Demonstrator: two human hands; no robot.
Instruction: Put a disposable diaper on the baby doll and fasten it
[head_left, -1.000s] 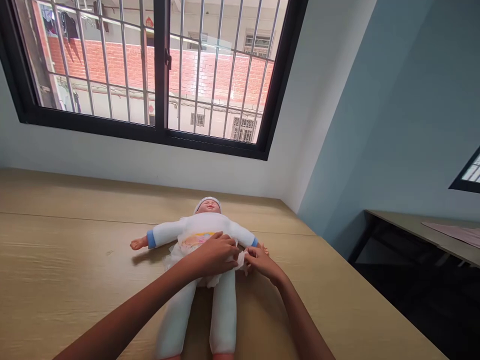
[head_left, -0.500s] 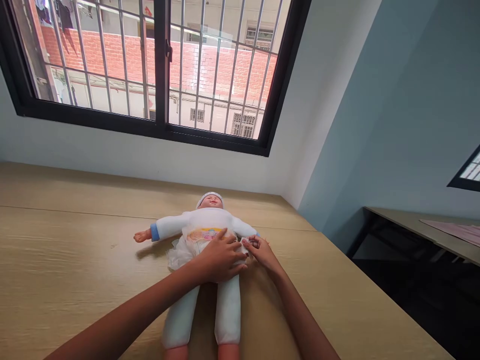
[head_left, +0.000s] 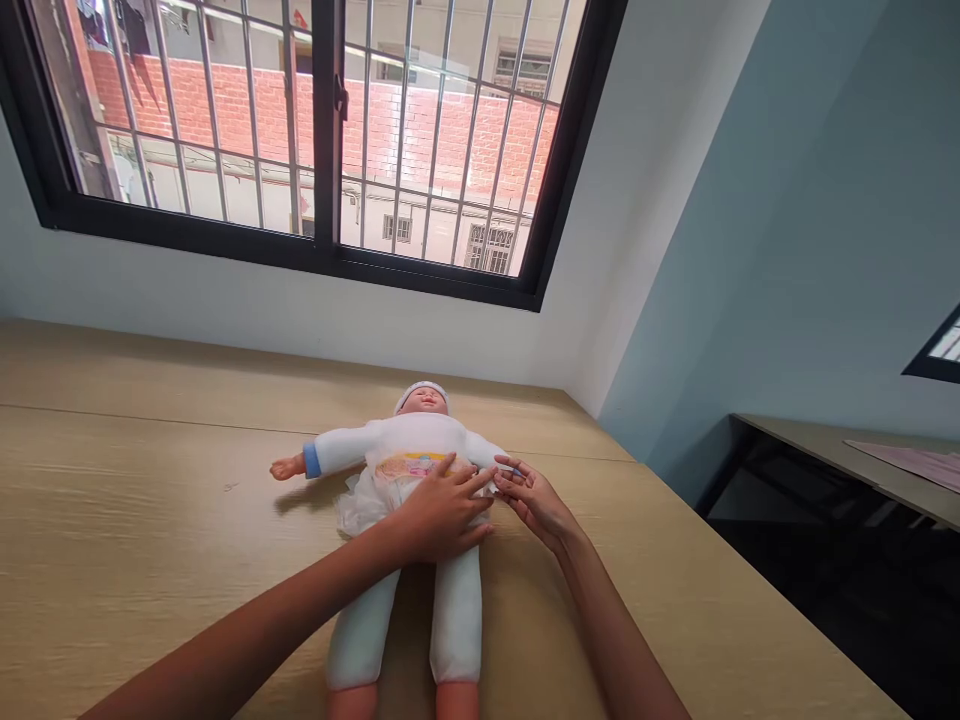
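A baby doll (head_left: 420, 432) in a white top, white leggings and a patterned cap lies face up on the table. Around its waist is a sheer white tulle skirt (head_left: 360, 508), with a colourful print showing on the belly above. My left hand (head_left: 442, 508) rests flat across the doll's waist, fingers spread, covering much of the skirt. At the doll's right-hand side in view, my right hand (head_left: 534, 500) pinches the skirt's white edge between thumb and fingertips, close to the doll's sleeve. The doll's hand on that side is hidden behind my fingers.
The wooden table (head_left: 165, 560) runs back to the wall under a barred, black-framed window (head_left: 322, 250). Its right edge slopes away toward a second, dark-legged table (head_left: 795, 440), on which lies a pink sheet (head_left: 911, 462).
My right hand has shifted slightly up and to the right, and its fingers have straightened somewhat. My left hand stays on the doll's waist. The whole view has moved a little.
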